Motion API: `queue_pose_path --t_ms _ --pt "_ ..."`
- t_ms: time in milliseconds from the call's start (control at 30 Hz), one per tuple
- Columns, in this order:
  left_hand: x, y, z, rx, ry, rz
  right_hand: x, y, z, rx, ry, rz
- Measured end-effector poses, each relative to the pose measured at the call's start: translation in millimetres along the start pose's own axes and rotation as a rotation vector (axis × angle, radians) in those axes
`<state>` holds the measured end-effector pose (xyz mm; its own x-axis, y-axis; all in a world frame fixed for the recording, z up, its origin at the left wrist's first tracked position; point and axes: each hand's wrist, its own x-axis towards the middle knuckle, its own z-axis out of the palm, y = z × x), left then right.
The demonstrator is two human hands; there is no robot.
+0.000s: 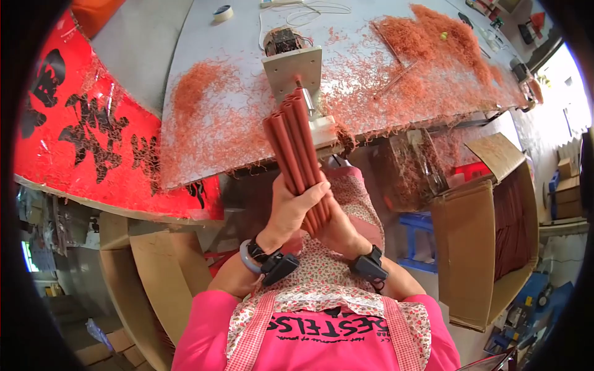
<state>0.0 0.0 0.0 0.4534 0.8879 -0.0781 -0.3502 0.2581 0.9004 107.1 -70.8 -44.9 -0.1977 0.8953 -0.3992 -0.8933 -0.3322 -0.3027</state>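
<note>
A bundle of several reddish-brown tubes [293,145] slants up and away from my body, with hollow ends showing at the far end. My left hand [289,207] wraps the bundle's near part from the left, thumb laid across the top. On the other side my right hand [339,226] grips the same bundle, its fingers partly hidden. The far ends overlap the view of a small metal spindle [307,101]; whether they touch it I cannot tell. Behind them stand an upright metal plate [291,69] and a motor [286,41].
Orange-red shavings [427,37] cover much of the pale table [241,37]. A tape roll [223,13] lies at the back. Right stand a carton [461,247] of dark red rods, a blue stool [417,244] and a clear bin [411,167]. Left are a red banner [68,123] and open cartons [154,266].
</note>
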Motion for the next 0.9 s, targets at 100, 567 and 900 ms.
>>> queue_pose_path --t_ms 100,567,900 --pt "-5 3 -19 0.455 0.059 0.159 6 -5 -33 -0.637 -0.08 -0.061" --pt "-21 -13 -42 1.249 0.101 0.378 -9 -89 3 -0.681 -0.264 -0.295" --pt "-22 -22 -29 1.3 0.06 0.309 -11 -98 -10 -0.616 -0.249 -0.254"
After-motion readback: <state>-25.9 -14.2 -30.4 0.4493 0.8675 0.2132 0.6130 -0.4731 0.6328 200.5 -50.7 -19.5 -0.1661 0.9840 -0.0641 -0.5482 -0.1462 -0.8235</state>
